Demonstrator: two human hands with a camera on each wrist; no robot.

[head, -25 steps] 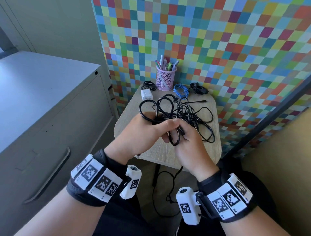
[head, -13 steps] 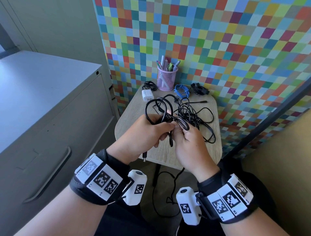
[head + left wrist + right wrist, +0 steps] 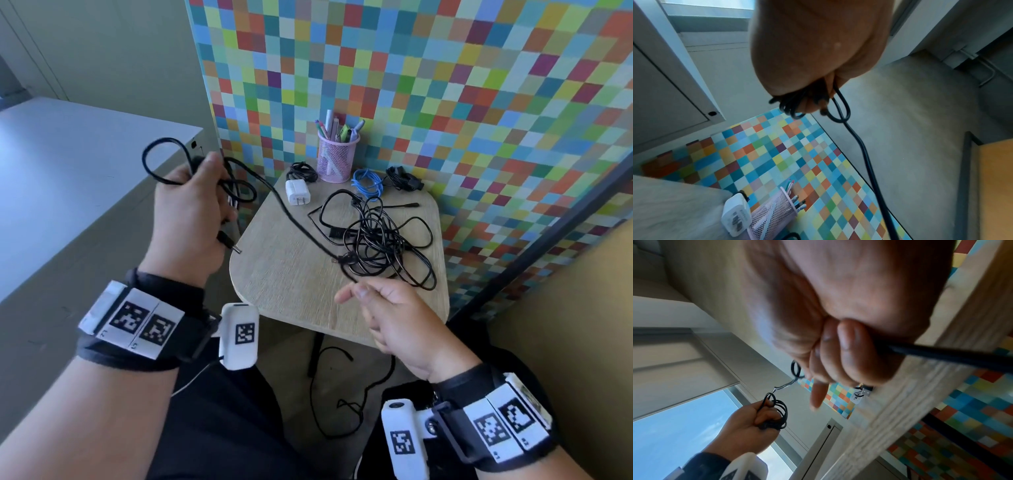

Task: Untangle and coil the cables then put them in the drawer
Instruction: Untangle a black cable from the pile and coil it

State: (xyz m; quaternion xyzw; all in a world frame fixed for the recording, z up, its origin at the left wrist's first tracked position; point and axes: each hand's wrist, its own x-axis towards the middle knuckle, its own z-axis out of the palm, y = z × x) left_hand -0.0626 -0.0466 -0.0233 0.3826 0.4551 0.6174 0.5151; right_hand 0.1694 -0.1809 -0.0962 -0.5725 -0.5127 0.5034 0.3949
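**Black cable half coiled, drawn out from the tangle**

Several loops of black cable (image 3: 164,161) bunched in the left hand (image 3: 191,212), raised off the left edge of the small wooden table (image 3: 284,274), fingers curled round the coils, barrel plug (image 3: 228,241) poking out below the palm. One strand running from there across the table to the tangle of black cables (image 3: 376,243) near the right edge. Right hand (image 3: 400,322) over the near edge, thumb and fingers pinching that strand, index finger pointing out. Along the far edge: white charger (image 3: 297,192), pink mesh pen cup (image 3: 337,157), coiled blue cable (image 3: 368,183), two small black cable bundles. Grey cabinet (image 3: 68,164) to the left.
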